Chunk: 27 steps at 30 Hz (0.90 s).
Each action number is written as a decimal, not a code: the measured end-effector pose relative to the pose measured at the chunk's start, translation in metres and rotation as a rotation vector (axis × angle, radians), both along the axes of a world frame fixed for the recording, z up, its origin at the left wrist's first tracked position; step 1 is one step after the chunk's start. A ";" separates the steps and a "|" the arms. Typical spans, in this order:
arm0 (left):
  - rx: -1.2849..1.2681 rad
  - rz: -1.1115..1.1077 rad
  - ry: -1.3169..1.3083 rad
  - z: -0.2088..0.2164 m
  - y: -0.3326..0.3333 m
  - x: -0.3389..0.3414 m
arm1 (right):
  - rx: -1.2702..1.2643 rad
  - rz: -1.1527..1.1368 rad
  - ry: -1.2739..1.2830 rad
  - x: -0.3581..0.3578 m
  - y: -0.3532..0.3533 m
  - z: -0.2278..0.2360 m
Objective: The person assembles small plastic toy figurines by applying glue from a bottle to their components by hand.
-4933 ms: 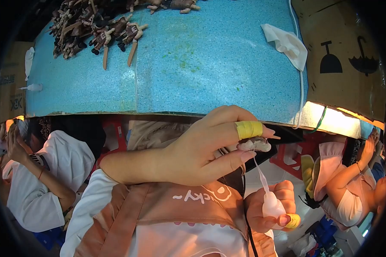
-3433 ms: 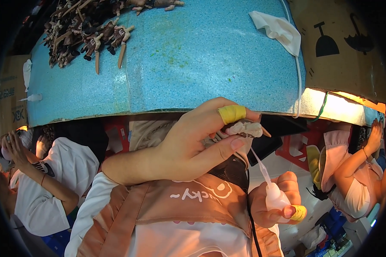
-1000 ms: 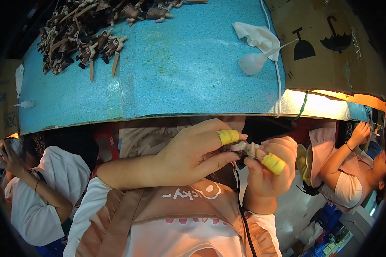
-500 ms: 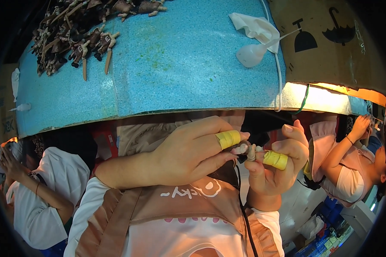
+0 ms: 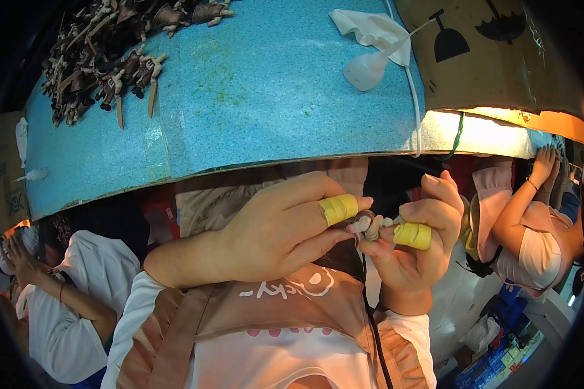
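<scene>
So I've got the left hand [image 5: 276, 227] with its grip pinched on a small pale-and-brown figure [image 5: 372, 227] just off the near edge of the bench [image 5: 259, 104], right hand [image 5: 416, 259] pinching its right side. White squeeze bottle [image 5: 365, 70] sits far right, figure pile [image 5: 87, 71] far left.

Brown apron [image 5: 233, 318], white sleeves [image 5: 135, 305], yellow finger wraps [image 5: 338, 210]
From my remote seat I see white lettering [image 5: 266, 292] across the apron's front, ruffles [image 5: 143, 340] along its sides, pink scallops [image 5: 292, 332] below, and a black cord [image 5: 375, 324] hanging at the right.
</scene>
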<state>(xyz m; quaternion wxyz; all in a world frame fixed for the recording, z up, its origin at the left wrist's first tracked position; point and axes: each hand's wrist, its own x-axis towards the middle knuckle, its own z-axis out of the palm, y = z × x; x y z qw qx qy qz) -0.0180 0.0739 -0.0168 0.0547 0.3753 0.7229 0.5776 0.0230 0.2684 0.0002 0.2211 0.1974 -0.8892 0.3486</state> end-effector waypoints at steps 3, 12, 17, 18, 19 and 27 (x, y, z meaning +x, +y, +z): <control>-0.016 -0.007 0.018 0.001 0.000 -0.001 | 0.072 -0.064 0.052 0.004 -0.001 0.002; 0.012 -0.027 -0.015 0.002 0.001 0.002 | -0.052 0.033 0.014 0.005 0.001 -0.003; 0.037 -0.087 -0.127 0.000 0.003 -0.002 | 0.159 -0.080 0.255 0.010 -0.004 -0.010; 0.033 -0.080 -0.128 0.002 0.002 -0.003 | 0.154 -0.074 0.255 0.012 -0.005 -0.010; 0.069 -0.107 -0.180 0.006 0.001 -0.005 | 0.262 -0.104 0.289 0.015 -0.005 -0.010; 0.088 -0.045 -0.170 0.001 0.000 -0.003 | -0.247 0.020 0.084 0.005 -0.009 -0.014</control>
